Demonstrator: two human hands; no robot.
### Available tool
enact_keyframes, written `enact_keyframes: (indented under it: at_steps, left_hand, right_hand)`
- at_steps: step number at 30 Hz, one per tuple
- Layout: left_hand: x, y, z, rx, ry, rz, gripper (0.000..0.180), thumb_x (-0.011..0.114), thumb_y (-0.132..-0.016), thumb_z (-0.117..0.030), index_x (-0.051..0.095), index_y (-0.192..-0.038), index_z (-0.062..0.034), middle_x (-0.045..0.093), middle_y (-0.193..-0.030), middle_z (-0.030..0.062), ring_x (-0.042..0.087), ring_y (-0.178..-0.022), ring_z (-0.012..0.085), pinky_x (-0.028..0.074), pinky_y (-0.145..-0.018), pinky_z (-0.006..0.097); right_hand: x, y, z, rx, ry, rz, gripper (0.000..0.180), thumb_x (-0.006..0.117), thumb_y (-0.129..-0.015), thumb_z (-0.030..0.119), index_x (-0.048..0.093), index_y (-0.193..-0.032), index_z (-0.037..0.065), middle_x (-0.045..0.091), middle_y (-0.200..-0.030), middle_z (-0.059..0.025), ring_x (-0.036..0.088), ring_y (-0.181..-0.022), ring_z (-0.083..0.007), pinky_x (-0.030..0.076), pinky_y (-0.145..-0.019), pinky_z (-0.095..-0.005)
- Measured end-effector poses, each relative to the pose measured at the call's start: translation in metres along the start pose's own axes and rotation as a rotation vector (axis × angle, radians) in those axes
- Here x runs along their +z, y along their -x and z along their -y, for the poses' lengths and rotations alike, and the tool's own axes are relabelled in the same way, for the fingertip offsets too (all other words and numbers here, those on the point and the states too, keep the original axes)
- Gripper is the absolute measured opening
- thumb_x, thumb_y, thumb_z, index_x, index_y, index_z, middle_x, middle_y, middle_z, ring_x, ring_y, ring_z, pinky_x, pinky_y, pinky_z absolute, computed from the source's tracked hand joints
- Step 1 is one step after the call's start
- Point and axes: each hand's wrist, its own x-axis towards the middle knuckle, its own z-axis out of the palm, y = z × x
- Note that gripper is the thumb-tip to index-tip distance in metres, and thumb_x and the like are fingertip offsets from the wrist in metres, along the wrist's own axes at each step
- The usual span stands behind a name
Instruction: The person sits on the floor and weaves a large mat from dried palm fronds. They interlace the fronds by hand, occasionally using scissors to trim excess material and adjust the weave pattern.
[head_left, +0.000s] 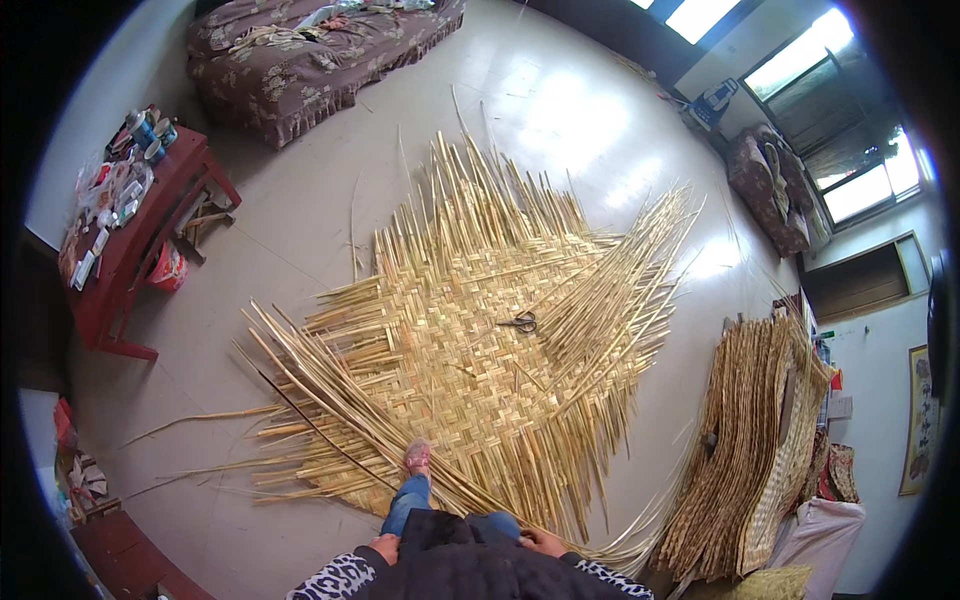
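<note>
My left hand (385, 547) is low by my left thigh, against the dark garment and blue jeans. My right hand (543, 542) rests at the other side, beside the garment's edge. The fingers of both hands are too small and partly hidden to read, and no tool shows in either. Before me on the floor lies a woven mat (450, 340) of pale split strips, their loose ends sticking out all round. Dark-handled scissors (521, 321) lie on its weave. My pink shoe (417, 458) is on a bundle of long strips (340, 400) along the near left side.
More loose strips (620, 280) fan over the mat's right side. Folded woven mats (740, 440) stand at the right. A cluttered red table (135, 250) is at the left, with a red bucket (168, 268) beneath. A covered bed (290, 80) stands at the far left.
</note>
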Motion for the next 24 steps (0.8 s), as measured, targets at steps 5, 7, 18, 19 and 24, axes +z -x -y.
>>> enact_keyframes:
  at_steps: [5,7,18,19,24]
  left_hand:
    - [-0.016,-0.022,-0.005,-0.062,0.071,0.004,0.034,0.047,-0.092,-0.027,0.064,-0.117,-0.0115,0.063,-0.111,0.0219,0.057,-0.109,0.0413,0.048,-0.093,0.05]
    - [-0.019,-0.035,-0.001,-0.1,0.098,0.032,0.036,0.047,-0.092,-0.029,0.063,-0.12,-0.0122,0.062,-0.114,0.0223,0.057,-0.11,0.0423,0.048,-0.093,0.05]
    - [-0.096,-0.094,-0.015,-0.104,0.093,-0.05,0.043,0.056,-0.088,-0.04,0.068,-0.109,-0.0052,0.067,-0.1,0.0277,0.063,-0.1,0.0431,0.05,-0.086,0.048]
    - [-0.103,-0.104,-0.018,-0.119,0.131,-0.041,0.043,0.056,-0.088,-0.041,0.069,-0.107,-0.0051,0.067,-0.099,0.0277,0.064,-0.099,0.0429,0.05,-0.086,0.048]
    - [-0.141,-0.161,-0.032,-0.096,0.127,-0.049,0.045,0.056,-0.087,-0.046,0.072,-0.101,-0.0065,0.069,-0.095,0.0249,0.066,-0.093,0.0422,0.051,-0.082,0.047]
  right_hand:
    - [-0.03,-0.008,0.065,-0.231,0.713,0.103,0.064,0.053,-0.094,0.054,0.051,-0.136,0.005,0.059,-0.127,-0.0202,0.054,-0.12,-0.0359,0.044,-0.1,-0.0462]
    - [-0.042,-0.014,0.081,-0.237,0.804,0.089,0.061,0.05,-0.094,0.057,0.052,-0.135,0.012,0.059,-0.128,-0.018,0.052,-0.119,-0.0398,0.044,-0.099,-0.0509]
    - [-0.096,-0.091,0.117,-0.216,0.691,0.202,0.046,0.048,-0.097,0.048,0.064,-0.106,0.006,0.068,-0.104,-0.0195,0.063,-0.097,-0.0413,0.05,-0.084,-0.0494]
    - [-0.104,-0.096,0.121,-0.242,0.635,0.201,0.046,0.047,-0.097,0.048,0.065,-0.104,0.005,0.069,-0.1,-0.0202,0.064,-0.094,-0.0414,0.051,-0.082,-0.0493]
    - [-0.164,-0.121,0.149,-0.231,0.476,0.162,0.047,0.046,-0.098,0.047,0.067,-0.099,0.005,0.069,-0.095,-0.0212,0.064,-0.093,-0.0413,0.05,-0.081,-0.0485]
